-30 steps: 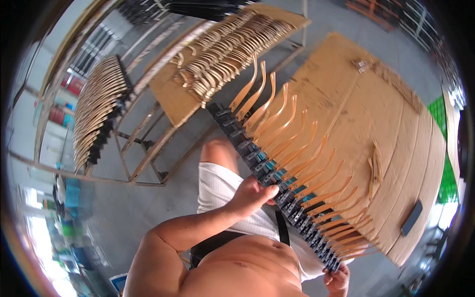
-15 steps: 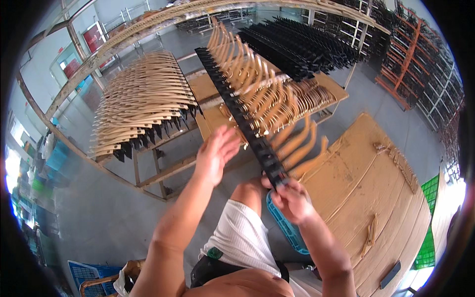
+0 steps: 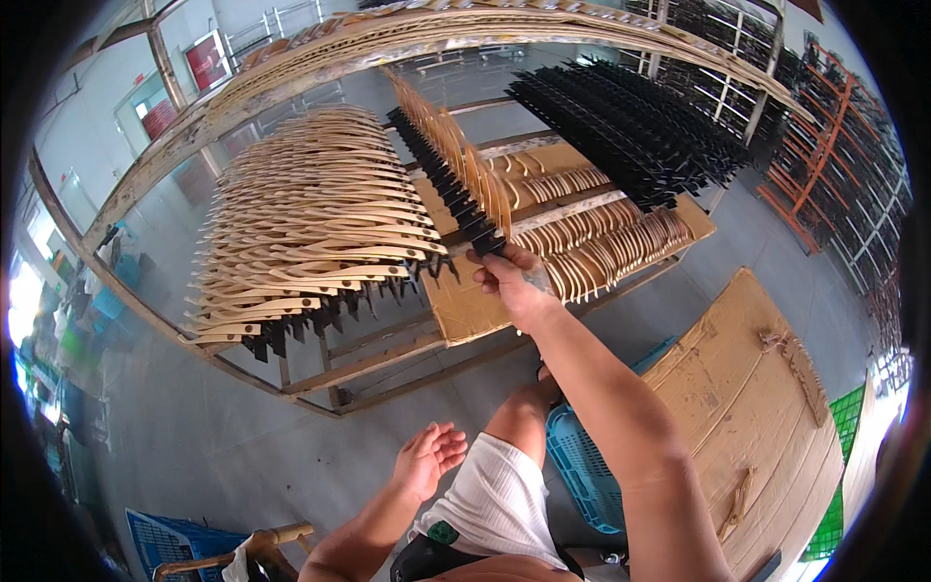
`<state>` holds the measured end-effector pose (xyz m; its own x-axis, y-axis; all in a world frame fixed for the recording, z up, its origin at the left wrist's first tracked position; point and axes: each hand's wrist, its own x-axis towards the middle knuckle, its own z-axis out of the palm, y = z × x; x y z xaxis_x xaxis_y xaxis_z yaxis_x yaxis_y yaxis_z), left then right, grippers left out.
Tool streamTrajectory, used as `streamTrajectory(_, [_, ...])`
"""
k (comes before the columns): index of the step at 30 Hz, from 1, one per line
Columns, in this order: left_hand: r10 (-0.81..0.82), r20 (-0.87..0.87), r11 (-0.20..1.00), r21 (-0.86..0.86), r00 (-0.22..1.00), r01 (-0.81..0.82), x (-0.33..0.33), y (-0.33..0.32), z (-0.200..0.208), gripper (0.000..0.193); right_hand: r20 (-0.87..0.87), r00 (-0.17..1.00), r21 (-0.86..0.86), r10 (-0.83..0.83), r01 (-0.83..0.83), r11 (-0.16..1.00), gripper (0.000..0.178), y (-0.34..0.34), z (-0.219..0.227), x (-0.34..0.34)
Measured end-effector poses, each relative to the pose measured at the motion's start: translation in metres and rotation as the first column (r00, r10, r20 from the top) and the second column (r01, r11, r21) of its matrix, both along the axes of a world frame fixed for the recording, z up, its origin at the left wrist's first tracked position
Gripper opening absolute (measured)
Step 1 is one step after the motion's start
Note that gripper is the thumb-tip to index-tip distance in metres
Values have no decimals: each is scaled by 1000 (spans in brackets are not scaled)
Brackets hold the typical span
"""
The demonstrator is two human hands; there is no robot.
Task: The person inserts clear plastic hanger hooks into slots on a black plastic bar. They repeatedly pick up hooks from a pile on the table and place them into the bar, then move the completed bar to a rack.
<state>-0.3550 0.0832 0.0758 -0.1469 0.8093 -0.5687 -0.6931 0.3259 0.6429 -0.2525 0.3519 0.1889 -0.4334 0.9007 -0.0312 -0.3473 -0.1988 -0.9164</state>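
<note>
My right hand (image 3: 512,278) reaches forward and grips the near end of a long black rack strip (image 3: 448,184). A row of slim, curved tan wooden pieces (image 3: 470,160) stands along that strip, which slants away to the far left. Near my lap, my left hand (image 3: 429,461) is empty, with its fingers apart. Left of the strip lies a dense batch of pale wooden pieces (image 3: 320,213), with black ends hanging along their near side. Several rows of curved wooden pieces (image 3: 611,247) rest on a cardboard sheet (image 3: 475,315) to the right.
A stack of black strips (image 3: 630,131) lies at the back right of the wooden frame (image 3: 369,354). Closer at right is a cardboard-topped surface (image 3: 722,378) with small wooden pieces (image 3: 737,504) on it. A light-blue crate (image 3: 587,475) sits beside my leg.
My right hand has carried the loaded strip forward and left, over the frame. My left hand has drawn back from beside the strip to my lap.
</note>
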Motion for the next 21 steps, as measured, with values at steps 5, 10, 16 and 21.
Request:
streamTrajectory(5, [11,11,999,-42,1000,-11,-2,-11,-18,37,420,907,249,-30,-84,965,20,-13,25,-7])
streamTrajectory(10, [-25,68,997,-67,997,30,3,-12,-33,36,511,841,579,-178,-184,794,21,-18,25,-10])
streamTrajectory(16, [-51,35,994,-91,998,54,11,-8,-40,34,498,790,814,-357,-283,508,35,-3,-5,-12])
streamTrajectory(21, [-41,79,996,-70,996,47,19,0,-52,30,690,580,723,-432,-544,425,43,23,-35,-1])
